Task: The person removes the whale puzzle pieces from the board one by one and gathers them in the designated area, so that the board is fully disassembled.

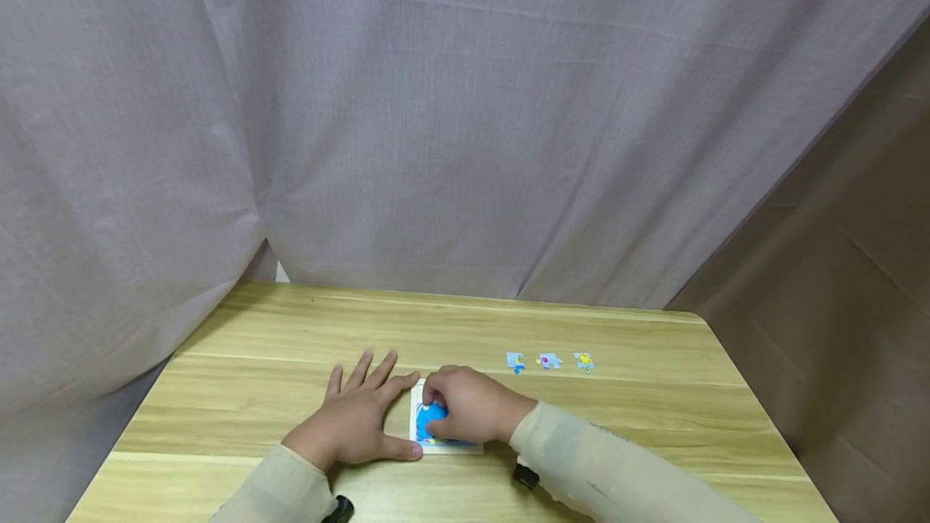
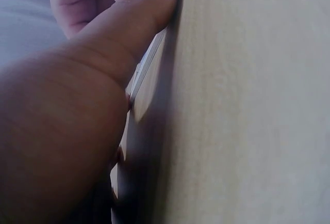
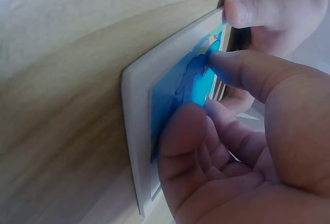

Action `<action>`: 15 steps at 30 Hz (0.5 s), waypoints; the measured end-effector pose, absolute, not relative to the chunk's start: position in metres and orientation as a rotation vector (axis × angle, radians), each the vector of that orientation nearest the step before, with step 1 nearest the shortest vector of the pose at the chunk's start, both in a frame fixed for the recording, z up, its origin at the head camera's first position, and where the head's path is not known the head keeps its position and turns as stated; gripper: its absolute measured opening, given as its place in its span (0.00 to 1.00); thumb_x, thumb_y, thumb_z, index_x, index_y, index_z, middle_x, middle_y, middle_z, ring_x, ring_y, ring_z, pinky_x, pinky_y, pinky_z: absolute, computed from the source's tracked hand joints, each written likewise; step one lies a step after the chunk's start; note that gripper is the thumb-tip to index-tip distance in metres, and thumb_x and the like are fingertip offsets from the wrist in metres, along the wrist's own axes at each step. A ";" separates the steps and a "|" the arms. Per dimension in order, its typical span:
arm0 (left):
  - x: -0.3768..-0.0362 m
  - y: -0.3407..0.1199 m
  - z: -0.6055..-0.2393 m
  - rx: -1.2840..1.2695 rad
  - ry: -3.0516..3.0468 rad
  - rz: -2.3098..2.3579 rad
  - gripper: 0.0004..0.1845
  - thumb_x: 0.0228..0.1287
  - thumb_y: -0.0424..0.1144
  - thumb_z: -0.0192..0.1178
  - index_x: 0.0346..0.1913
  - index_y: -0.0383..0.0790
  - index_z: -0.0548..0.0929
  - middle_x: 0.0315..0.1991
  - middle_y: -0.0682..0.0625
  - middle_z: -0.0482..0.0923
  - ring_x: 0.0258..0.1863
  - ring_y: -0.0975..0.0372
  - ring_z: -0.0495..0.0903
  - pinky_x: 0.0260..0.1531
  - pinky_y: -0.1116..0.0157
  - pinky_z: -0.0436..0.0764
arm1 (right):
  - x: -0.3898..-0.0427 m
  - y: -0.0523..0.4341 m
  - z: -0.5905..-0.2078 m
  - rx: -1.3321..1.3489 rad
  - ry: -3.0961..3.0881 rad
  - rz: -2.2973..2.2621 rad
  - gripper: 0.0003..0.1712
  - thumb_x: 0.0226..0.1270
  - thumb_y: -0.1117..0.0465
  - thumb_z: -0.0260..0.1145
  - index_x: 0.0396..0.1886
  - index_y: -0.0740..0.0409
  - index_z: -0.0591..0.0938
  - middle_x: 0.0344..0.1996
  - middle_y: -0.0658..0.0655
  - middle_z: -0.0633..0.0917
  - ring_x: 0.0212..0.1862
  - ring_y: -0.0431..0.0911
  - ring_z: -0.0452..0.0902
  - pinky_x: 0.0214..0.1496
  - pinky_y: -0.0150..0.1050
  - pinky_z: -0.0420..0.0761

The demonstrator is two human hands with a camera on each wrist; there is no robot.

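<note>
I see a light wooden table [image 1: 654, 418] with long pale stripes in the wood. Grey cloth [image 1: 465, 119] hangs behind it like a curtain, and a darker brown cloth [image 1: 843, 281] hangs on the right side. Three small puzzle pieces [image 1: 549, 361] lie in a row on the table, well apart from my hands. Near the front edge lies a white puzzle board [image 1: 415, 418] with a blue picture inside it. My left hand [image 1: 359, 418] lies flat on the table with its fingers spread out straight, and its thumb touches the left edge of the board. It holds nothing. My right hand [image 1: 468, 406] sits on top of the board with its fingers curled down. The thumb and a fingertip pinch and press a blue puzzle piece [image 3: 193, 82] into the board. Both arms wear pale sleeves [image 1: 625, 474] that come in from the bottom.
</note>
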State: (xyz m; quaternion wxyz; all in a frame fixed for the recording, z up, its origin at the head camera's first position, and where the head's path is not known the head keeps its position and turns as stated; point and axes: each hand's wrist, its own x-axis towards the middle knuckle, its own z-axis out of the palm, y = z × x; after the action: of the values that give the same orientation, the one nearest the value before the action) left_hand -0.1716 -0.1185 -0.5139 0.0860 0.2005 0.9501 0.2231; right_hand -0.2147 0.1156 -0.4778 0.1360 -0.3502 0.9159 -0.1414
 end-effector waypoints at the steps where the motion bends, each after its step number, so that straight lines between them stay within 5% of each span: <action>1: -0.171 -0.118 -0.514 0.596 2.832 0.666 0.58 0.46 0.85 0.63 0.81 0.69 0.63 0.87 0.49 0.46 0.86 0.40 0.36 0.74 0.26 0.35 | -0.215 0.116 -0.478 -1.008 2.648 -0.412 0.15 0.60 0.50 0.79 0.41 0.44 0.82 0.32 0.43 0.80 0.34 0.34 0.72 0.38 0.29 0.76; 15: -0.170 -0.118 -0.513 0.579 2.834 0.655 0.56 0.48 0.84 0.63 0.81 0.68 0.63 0.87 0.49 0.46 0.86 0.41 0.37 0.75 0.27 0.36 | -0.212 0.120 -0.480 -1.045 2.607 -0.487 0.15 0.65 0.54 0.77 0.38 0.44 0.76 0.26 0.40 0.74 0.29 0.33 0.70 0.32 0.30 0.73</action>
State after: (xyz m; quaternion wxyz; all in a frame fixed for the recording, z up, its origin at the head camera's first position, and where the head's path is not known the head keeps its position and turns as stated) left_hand -0.1696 -0.1179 -0.5131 0.0878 0.1946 0.9518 0.2201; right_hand -0.2124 0.1198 -0.4796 0.1451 -0.3628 0.9049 -0.1690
